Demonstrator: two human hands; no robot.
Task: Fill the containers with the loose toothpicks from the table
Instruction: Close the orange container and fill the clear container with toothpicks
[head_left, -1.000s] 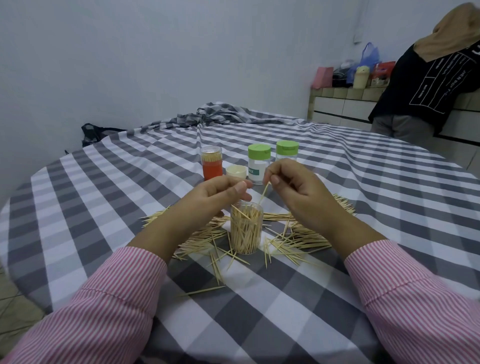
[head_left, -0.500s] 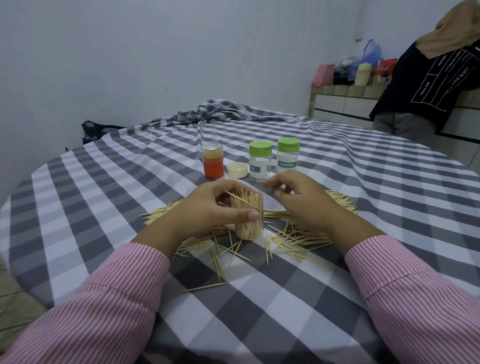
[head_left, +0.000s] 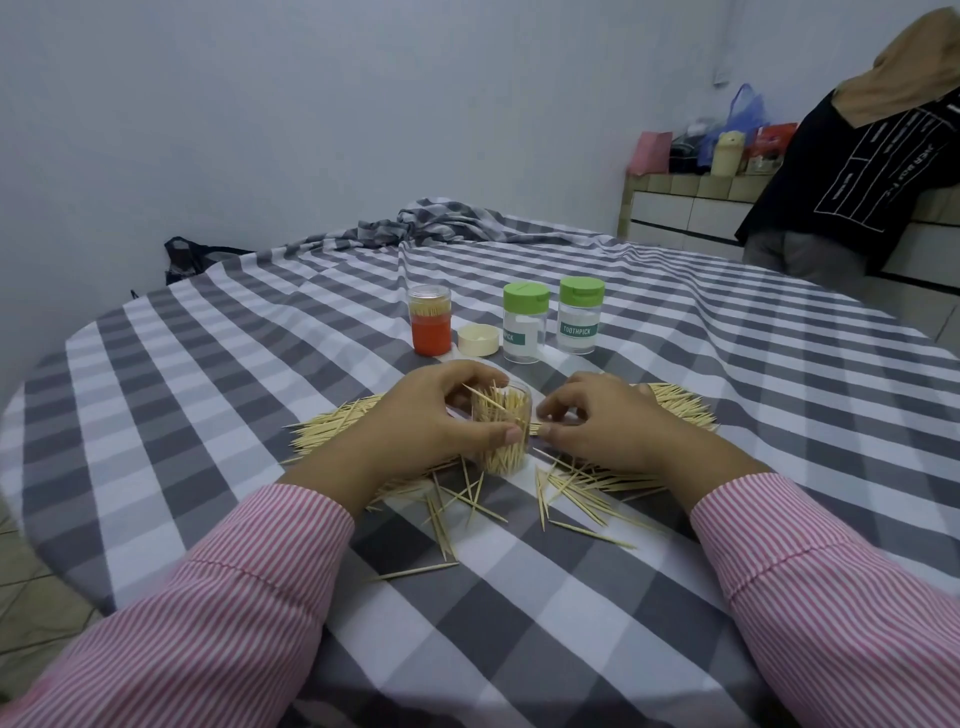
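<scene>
Toothpick container (head_left: 503, 434) in left hand (head_left: 426, 421)

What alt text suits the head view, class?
A left hand grips a clear container full of toothpicks while the right hand picks at loose toothpicks on a checked tablecloth; three closed containers stand behind.

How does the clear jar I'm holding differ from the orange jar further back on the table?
The clear jar is gripped by the left hand; the orange jar stands free, touched by nothing. The clear jar is see-through all the way down; the orange jar has an orange lower part. The clear jar's toothpicks poke out untidily above its open rim; the orange jar's stand evenly under a clear top. Both stand upright and hold toothpicks.
</scene>
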